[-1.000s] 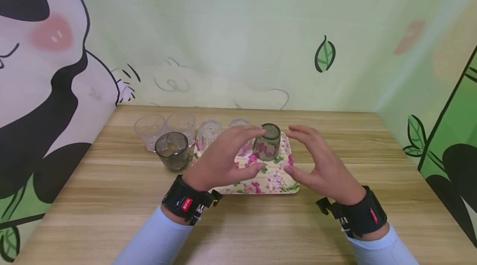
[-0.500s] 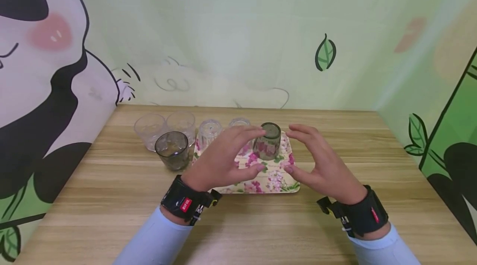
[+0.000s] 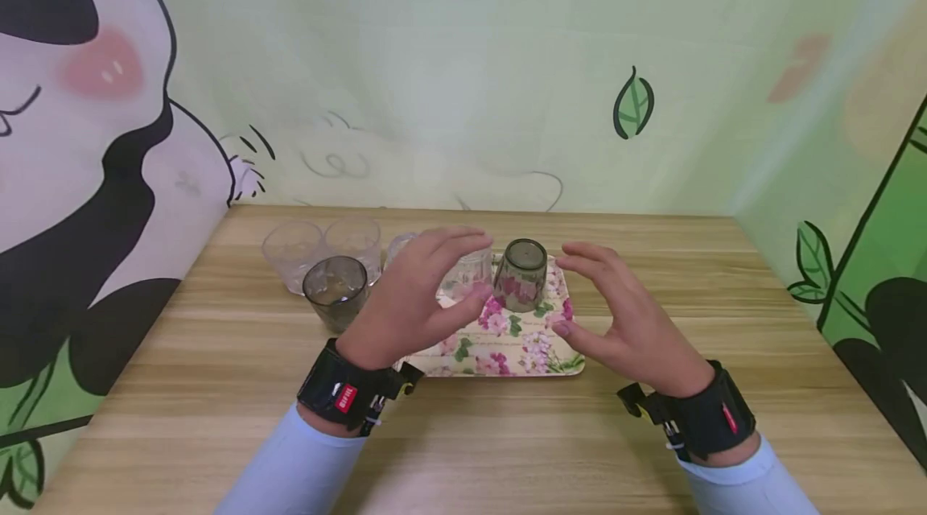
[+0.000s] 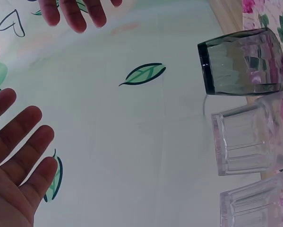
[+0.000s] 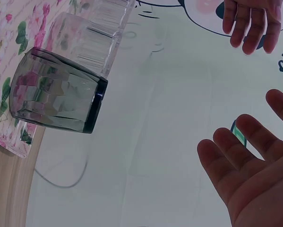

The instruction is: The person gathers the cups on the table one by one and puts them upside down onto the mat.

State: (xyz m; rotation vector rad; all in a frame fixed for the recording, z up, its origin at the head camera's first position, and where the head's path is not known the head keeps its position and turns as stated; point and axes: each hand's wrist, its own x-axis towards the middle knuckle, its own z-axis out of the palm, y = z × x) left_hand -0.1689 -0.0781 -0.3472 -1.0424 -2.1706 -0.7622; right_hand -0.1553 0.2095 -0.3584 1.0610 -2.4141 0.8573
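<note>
My left hand (image 3: pixel 420 290) hovers over the left part of a floral tray (image 3: pixel 500 346), its fingers spread and relaxed around nothing. To the right, my right hand (image 3: pixel 630 318) is held in the air with thumb and fingers apart, also holding nothing. Between them an upside-down grey tinted glass (image 3: pixel 521 278) stands on the tray. Beside it is a clear glass (image 3: pixel 467 269), also upside down and partly behind my left fingers. Another clear glass (image 4: pixel 254 203) shows in the left wrist view; in the head view my left hand hides most of it.
Left of the tray, a grey tinted glass (image 3: pixel 335 290) stands upright on the wooden table (image 3: pixel 507 442). Behind it are two upright clear glasses, one at the far left (image 3: pixel 290 253) and one nearer the tray (image 3: pixel 355 240). A cartoon-printed wall (image 3: pixel 434 96) rises behind the table.
My left hand has shifted left, away from the grey tinted glass on the tray, so more of the tray's clear glass shows. My right hand has stayed in place.
</note>
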